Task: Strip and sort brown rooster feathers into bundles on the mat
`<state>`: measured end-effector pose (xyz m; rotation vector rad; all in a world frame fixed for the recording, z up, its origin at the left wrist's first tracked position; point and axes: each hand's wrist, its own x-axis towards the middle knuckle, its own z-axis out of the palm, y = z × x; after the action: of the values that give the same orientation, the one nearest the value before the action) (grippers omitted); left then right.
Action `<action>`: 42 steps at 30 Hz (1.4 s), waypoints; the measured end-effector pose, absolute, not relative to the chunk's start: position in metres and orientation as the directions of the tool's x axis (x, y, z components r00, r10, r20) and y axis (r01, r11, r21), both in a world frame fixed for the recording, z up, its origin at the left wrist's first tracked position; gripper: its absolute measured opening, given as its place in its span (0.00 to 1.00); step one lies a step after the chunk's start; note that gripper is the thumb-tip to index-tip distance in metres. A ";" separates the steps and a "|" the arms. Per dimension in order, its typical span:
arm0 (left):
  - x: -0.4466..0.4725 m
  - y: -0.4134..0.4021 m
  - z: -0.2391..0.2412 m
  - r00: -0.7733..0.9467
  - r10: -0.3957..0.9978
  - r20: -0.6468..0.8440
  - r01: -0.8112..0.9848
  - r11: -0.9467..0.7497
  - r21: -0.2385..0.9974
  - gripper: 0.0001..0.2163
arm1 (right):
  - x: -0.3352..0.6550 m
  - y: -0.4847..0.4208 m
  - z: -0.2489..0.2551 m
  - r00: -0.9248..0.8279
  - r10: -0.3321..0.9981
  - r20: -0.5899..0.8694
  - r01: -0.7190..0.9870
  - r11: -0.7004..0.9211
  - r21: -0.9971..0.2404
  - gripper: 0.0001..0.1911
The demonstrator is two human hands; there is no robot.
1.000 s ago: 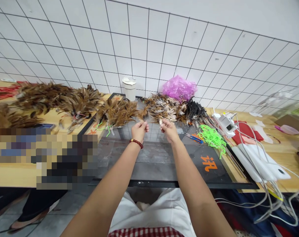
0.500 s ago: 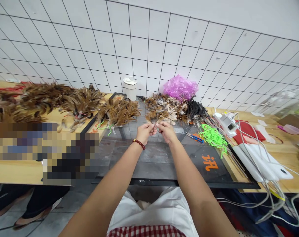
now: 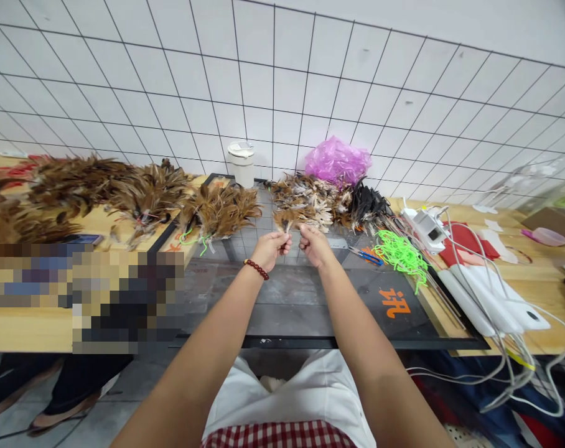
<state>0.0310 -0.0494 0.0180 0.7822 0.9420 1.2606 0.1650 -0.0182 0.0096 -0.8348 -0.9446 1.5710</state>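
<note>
Left hand (image 3: 272,247), as I see it from my end, is pinched shut on a small feather tuft (image 3: 287,219), gripping it by the quills so the brown fan stands up and away from me. A dark bead bracelet (image 3: 257,269) sits on that wrist. My right hand (image 3: 314,244) is just beside it, fingers curled in and thumb pressed to them; whether it grips a quill I cannot tell. Both hands hover over the far part of the black mat (image 3: 292,305), apart from its surface.

To the right of the hands lie blue-handled scissors (image 3: 364,254) and a tangle of green cords (image 3: 399,255). Just beyond the tuft spreads a loose feather pile (image 3: 310,199), with black feathers (image 3: 369,205) on its right and a brown feather bundle (image 3: 221,211) on its left. Farthest off, against the gridded wall (image 3: 273,81), stand a white cup (image 3: 241,164) and a pink plastic bag (image 3: 337,160).
</note>
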 end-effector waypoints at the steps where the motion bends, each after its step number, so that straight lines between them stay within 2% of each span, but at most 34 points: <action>1: 0.029 -0.050 0.019 0.070 0.986 -0.151 -0.423 0.167 0.891 0.08 | 0.167 -0.019 0.010 -0.253 0.967 -0.031 -0.420 -0.139 -0.897 0.18; 4: 0.025 -0.050 0.021 0.230 0.952 -0.200 -0.386 0.278 0.880 0.08 | 0.173 -0.022 0.009 -0.517 0.856 -0.015 -0.357 -0.232 -0.905 0.16; 7: 0.022 -0.051 0.021 0.406 0.867 -0.290 -0.320 0.432 0.843 0.07 | 0.177 -0.025 0.008 -0.627 0.778 -0.034 -0.307 -0.287 -0.907 0.17; 9: 0.021 -0.053 0.021 0.459 0.835 -0.303 -0.299 0.466 0.832 0.06 | 0.177 -0.025 0.008 -0.588 0.807 -0.050 -0.320 -0.289 -0.902 0.17; 13: 0.023 -0.056 0.021 0.446 0.858 -0.256 -0.300 0.412 0.860 0.07 | 0.174 -0.023 0.008 -0.486 0.870 -0.083 -0.345 -0.278 -0.896 0.17; 19: 0.027 -0.056 0.021 0.427 0.870 -0.248 -0.322 0.402 0.857 0.07 | 0.170 -0.023 0.011 -0.427 0.899 -0.101 -0.275 -0.235 -0.932 0.18; 22: 0.028 -0.054 0.020 0.322 0.926 -0.200 -0.482 0.342 0.807 0.04 | 0.167 -0.024 0.012 -0.330 0.941 0.070 -0.256 -0.017 -0.967 0.20; 24: 0.028 -0.053 0.019 0.230 0.954 -0.193 -0.580 0.294 0.760 0.02 | 0.165 -0.024 0.013 -0.245 0.938 0.247 -0.155 0.214 -0.964 0.27; 26: 0.027 -0.052 0.019 0.208 0.957 -0.202 -0.617 0.289 0.732 0.03 | 0.162 -0.024 0.013 -0.186 0.907 0.377 -0.022 0.380 -0.925 0.32; 29: 0.024 -0.052 0.020 0.258 0.938 -0.230 -0.613 0.343 0.712 0.05 | 0.160 -0.025 0.013 -0.135 0.857 0.497 0.128 0.512 -0.849 0.30; 32: 0.022 -0.052 0.021 0.261 0.939 -0.224 -0.635 0.341 0.693 0.06 | 0.164 -0.023 0.013 -0.113 0.817 0.565 0.265 0.573 -0.775 0.29; 36: 0.025 -0.052 0.021 0.076 0.978 -0.195 -0.670 0.195 0.717 0.06 | 0.187 -0.012 0.007 0.106 0.823 0.557 0.422 0.471 -0.775 0.15; 38: 0.027 -0.050 0.019 -0.040 0.981 -0.189 -0.662 0.116 0.741 0.05 | 0.198 -0.008 0.003 0.172 0.833 0.526 0.548 0.363 -0.754 0.13; 42: 0.032 -0.047 0.016 -0.170 0.974 -0.150 -0.620 0.013 0.784 0.04 | 0.201 -0.008 -0.002 0.077 0.903 0.422 0.790 0.203 -0.578 0.12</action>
<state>0.0323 -0.0467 0.0156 0.5376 0.8830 1.5370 0.2010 -0.0079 -0.0024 -1.5996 -1.7236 0.1894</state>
